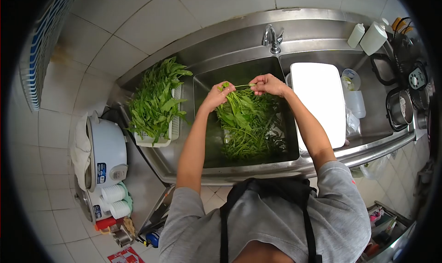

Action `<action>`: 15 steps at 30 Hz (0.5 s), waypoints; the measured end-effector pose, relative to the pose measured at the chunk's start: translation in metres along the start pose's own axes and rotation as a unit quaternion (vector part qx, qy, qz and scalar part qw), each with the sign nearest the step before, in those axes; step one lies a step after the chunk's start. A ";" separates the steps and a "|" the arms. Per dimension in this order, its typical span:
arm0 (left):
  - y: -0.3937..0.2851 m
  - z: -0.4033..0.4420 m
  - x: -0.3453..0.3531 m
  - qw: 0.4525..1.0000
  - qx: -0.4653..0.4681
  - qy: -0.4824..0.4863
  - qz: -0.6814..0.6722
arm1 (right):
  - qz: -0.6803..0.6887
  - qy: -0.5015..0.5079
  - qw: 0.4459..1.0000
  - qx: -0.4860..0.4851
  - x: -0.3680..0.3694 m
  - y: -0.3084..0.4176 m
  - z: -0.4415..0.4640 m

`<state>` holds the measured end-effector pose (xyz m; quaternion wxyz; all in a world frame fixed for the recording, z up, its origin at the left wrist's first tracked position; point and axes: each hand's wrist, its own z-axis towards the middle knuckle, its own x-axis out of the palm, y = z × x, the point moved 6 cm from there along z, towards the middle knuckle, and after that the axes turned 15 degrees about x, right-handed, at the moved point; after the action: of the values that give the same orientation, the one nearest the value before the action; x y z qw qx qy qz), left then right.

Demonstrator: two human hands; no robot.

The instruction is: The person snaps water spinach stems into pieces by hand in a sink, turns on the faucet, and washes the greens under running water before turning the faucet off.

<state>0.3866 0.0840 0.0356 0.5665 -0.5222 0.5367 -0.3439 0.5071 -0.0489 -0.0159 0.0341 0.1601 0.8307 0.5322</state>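
Note:
My left hand [219, 96] is closed on the leafy end of a green stem [243, 85], above the sink basin [206, 145]. The fingers of my right hand [267, 85] pinch the other end of that stem, so it stretches between both hands. Below them, a large heap of leafy greens [248, 125] with long thin stems fills much of the basin. To the left, more leafy greens [159, 99] are piled in a white plastic basket [175, 120] on the steel counter.
Behind the basin stands a chrome faucet [273, 39]. A white board or lid [318, 102] lies to the right, beside plastic containers [354, 103] and pans [398, 108]. White bottles [373, 37] stand at the back right. A rice cooker [108, 148] is at the left.

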 end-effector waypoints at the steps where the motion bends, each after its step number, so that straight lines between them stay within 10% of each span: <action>1: 0.001 0.000 -0.002 1.000 0.004 0.005 -0.008 | -0.044 -0.066 0.997 -0.025 -0.006 -0.004 0.000; 6: 0.004 -0.002 -0.006 1.000 0.008 0.008 -0.020 | -0.236 -0.383 0.878 -0.167 0.004 0.021 -0.038; 15: 0.000 -0.003 -0.004 0.997 0.001 -0.018 0.078 | -0.257 -0.511 0.774 -0.270 0.059 0.050 -0.081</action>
<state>0.3832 0.0875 0.0374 0.6019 -0.4843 0.5651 -0.2896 0.4441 -0.0823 0.0708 0.6312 0.1730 0.5235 0.5456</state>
